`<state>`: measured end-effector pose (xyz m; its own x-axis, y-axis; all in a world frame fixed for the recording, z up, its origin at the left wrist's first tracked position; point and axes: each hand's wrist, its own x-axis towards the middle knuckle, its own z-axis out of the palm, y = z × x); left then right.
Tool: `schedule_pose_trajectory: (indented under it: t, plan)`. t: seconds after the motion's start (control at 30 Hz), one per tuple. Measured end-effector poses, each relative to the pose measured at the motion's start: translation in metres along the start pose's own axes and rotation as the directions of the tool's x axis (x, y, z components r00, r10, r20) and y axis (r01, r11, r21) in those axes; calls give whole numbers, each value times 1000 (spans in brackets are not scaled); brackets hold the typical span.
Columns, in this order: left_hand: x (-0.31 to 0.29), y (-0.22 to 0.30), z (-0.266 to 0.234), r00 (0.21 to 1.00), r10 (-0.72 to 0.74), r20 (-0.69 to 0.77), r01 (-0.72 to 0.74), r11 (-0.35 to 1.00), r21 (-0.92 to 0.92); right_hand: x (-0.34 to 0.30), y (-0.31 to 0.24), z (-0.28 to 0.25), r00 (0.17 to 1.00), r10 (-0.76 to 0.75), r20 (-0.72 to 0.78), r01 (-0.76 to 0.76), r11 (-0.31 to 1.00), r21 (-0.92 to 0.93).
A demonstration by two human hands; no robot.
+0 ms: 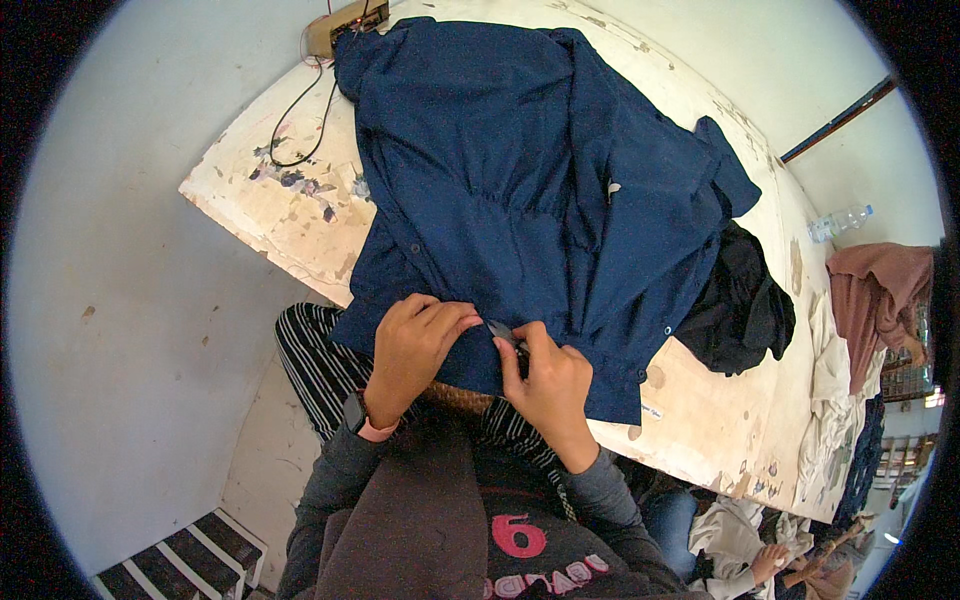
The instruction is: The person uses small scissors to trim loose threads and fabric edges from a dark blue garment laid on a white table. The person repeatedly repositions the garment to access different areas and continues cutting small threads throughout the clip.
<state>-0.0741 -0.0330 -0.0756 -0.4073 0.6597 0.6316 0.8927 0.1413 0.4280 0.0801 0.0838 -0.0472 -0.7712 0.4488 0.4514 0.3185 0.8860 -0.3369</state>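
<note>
A navy blue garment (480, 150) with buttons lies spread over the table, its near edge hanging over toward my lap. At that edge my left hand (418, 345) pinches the cloth between thumb and fingers. My right hand (550, 378) is closed just beside it, thumb and forefinger pressed around a small grey, blade-like tool (501, 331). The tool's tip points toward my left fingertips and touches or nearly touches the cloth. Most of it is hidden in the right hand, so its exact kind does not show.
Black cloth (745, 305) is bunched right of the garment on the worn, pale table (700, 420). A small box with cables (345, 28) sits at the far left corner. Beyond the right side are a plastic bottle (840, 222), white cloth (825, 390) and other people (875, 300).
</note>
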Motion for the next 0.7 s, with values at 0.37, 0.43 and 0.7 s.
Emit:
schedule_pose_trajectory:
  t: [0.37,0.43,0.7]
  plan:
    - [16,3,-10,992,60,109,-38,981,-188,-10,5,-8,991,134,-14,-132,987,97]
    - [19,1,-8,978,123,169,-90,978,-190,-13,8,-11,983,183,-7,-180,973,142]
    - [29,-8,5,916,299,267,-290,954,-74,-16,10,-9,981,192,19,-191,960,205]
